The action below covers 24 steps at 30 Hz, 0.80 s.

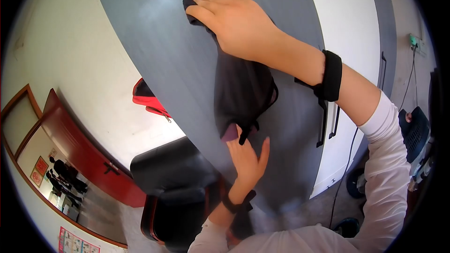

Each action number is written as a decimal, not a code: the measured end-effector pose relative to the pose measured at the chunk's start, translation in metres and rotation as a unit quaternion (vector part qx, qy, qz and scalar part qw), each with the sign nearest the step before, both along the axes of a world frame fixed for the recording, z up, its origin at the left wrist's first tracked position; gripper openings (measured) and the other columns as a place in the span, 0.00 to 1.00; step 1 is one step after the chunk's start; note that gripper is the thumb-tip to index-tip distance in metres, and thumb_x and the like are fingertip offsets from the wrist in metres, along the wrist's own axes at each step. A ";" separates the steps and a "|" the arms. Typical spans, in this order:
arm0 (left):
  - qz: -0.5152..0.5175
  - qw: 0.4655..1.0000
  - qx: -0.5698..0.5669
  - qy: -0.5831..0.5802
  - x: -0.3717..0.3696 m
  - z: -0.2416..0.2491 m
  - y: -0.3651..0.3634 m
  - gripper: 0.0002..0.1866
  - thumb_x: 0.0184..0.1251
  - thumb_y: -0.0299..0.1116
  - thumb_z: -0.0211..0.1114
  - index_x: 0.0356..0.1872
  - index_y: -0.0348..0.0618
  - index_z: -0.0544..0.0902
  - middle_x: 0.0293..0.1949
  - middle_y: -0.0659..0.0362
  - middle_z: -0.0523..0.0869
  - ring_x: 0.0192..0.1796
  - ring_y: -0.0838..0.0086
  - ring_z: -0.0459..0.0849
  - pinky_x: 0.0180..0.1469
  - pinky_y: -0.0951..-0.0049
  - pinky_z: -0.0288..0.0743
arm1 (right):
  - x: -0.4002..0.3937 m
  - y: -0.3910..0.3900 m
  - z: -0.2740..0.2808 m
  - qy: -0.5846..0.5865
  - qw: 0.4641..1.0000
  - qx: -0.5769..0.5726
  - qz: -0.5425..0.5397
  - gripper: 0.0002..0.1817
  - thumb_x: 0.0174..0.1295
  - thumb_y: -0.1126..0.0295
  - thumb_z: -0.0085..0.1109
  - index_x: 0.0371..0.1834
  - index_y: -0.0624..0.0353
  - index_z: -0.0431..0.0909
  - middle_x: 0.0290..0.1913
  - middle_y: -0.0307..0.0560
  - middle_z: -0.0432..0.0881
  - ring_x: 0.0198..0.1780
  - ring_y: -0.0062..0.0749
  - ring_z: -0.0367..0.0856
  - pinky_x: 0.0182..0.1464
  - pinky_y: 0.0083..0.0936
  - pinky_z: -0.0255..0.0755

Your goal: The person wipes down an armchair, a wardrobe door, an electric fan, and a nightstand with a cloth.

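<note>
A thin black cloth [241, 86] hangs in front of the grey cabinet door [286, 136], bunched at its upper end. My right hand [239, 23] is at the top, its fingers curled over the bunched part against the door. Lower down, my left hand [246, 157] is at the bottom end of the cloth. Its fingertips show faintly purple through or under the fabric, and its thumb points up, apart from the fingers. Black bands are around both wrists.
A black chair [173, 168] stands at the lower left of the cabinet. Behind the cabinet edge is a red bag [149, 99]. Further left are a red door [86, 147] and people [68, 175] beyond it. Black handles [322, 124] and a hanging cable are on the right.
</note>
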<state>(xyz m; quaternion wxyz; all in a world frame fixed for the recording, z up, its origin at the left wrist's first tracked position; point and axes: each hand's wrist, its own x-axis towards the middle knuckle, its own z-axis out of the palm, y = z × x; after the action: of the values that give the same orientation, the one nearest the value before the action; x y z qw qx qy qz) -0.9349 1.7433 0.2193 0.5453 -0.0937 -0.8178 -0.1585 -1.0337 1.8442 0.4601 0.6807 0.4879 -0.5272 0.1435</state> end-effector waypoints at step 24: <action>-0.004 1.000 0.001 0.001 -0.003 0.010 0.005 0.30 0.64 0.39 0.67 0.51 0.15 0.71 0.58 0.30 0.69 0.58 0.39 0.68 0.63 0.44 0.58 | 0.006 -0.019 0.001 0.036 0.999 0.011 0.017 0.20 0.54 0.80 0.56 0.53 0.63 0.76 0.56 0.53 0.79 0.64 0.44 0.72 0.69 0.33 0.63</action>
<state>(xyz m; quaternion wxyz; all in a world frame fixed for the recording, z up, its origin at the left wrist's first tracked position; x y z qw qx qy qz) -0.9381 1.7486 0.2290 0.5456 -0.0969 -0.8166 -0.1614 -1.0276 1.8251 0.4610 0.6912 0.5095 -0.4953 0.1319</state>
